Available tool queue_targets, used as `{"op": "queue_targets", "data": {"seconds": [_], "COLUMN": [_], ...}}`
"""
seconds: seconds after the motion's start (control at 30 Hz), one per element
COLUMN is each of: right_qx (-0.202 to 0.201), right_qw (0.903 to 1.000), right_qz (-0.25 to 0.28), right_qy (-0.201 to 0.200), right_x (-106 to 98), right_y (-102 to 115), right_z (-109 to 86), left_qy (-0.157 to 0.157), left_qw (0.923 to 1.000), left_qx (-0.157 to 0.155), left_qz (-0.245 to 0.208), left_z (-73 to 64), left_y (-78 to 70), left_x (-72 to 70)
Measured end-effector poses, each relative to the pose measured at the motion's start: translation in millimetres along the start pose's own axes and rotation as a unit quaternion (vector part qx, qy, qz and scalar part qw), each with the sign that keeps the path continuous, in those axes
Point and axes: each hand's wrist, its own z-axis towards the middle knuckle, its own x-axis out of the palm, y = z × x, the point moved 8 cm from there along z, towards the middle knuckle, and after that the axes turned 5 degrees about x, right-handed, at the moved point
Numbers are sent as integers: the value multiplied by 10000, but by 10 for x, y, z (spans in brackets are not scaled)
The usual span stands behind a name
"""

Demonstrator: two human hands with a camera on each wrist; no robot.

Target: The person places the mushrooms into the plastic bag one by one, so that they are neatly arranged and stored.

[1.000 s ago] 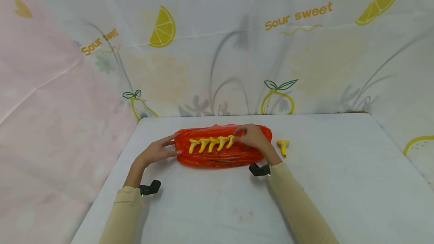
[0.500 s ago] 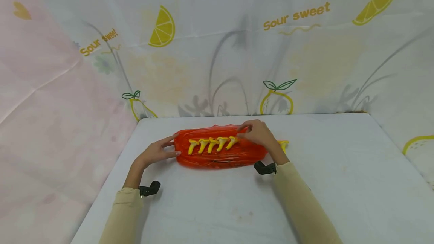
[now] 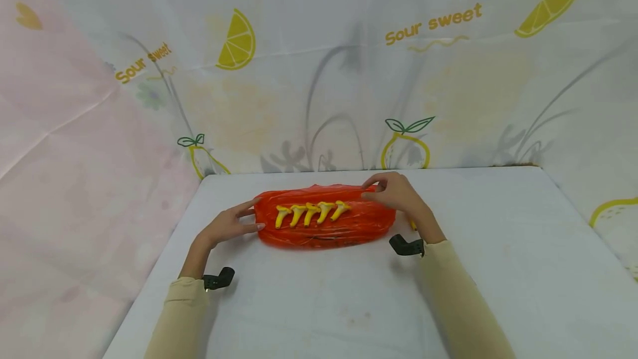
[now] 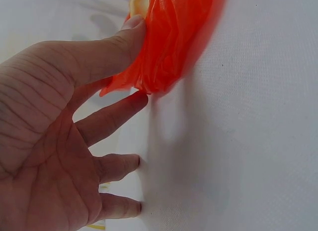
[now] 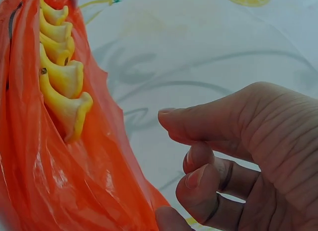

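A long red plastic bag [image 3: 319, 237] lies flat across the table. On it, several yellow trumpet-shaped mushrooms [image 3: 311, 214] stand side by side in a row; the rightmost mushroom [image 5: 69, 109] leans more than the others. My left hand [image 3: 228, 226] touches the bag's left end, thumb on the near side and straight, spread fingers at the end and far side. Over the bag's right part hovers my right hand [image 3: 396, 191], fingers loosely bent, nothing between thumb and fingertips. One more mushroom [image 3: 413, 224] lies on the table right of the bag, mostly hidden behind my right wrist.
The white table [image 3: 319, 303] extends in front and to the right. Behind it hangs a cloth backdrop [image 3: 319, 71] printed with lemons and lettering. A small black device sits on each wrist.
My right hand has let go of the rightmost mushroom and moved right, away from the row, now covering most of the loose mushroom. The left hand has stayed at the bag's left end.
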Motion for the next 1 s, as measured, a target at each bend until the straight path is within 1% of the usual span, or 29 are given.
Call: {"op": "queue_targets", "data": {"seconds": [0.2, 0.5, 0.67, 0.77, 1.0], "right_qx": [11, 43, 169, 164, 220], "right_qw": [10000, 9995, 9994, 9994, 9992], "right_qz": [29, 261, 245, 204, 218], "right_qy": [88, 199, 201, 210, 252], "right_x": [-74, -190, -251, -283, -350], "right_y": [-85, -244, -326, -362, -502], "right_z": [-31, -79, -114, -133, -179], "left_qy": [0, -28, -37, -43, -18], "left_qw": [10000, 10000, 10000, 9999, 9999], "left_qx": [9, 15, -37, -74, 105], "left_qz": [-57, -59, -47, -72, 29], "left_z": [-7, -10, -10, -11, 2], "left_y": [3, 19, 23, 28, 3], "left_x": [-8, -15, -18, -15, -1]}}
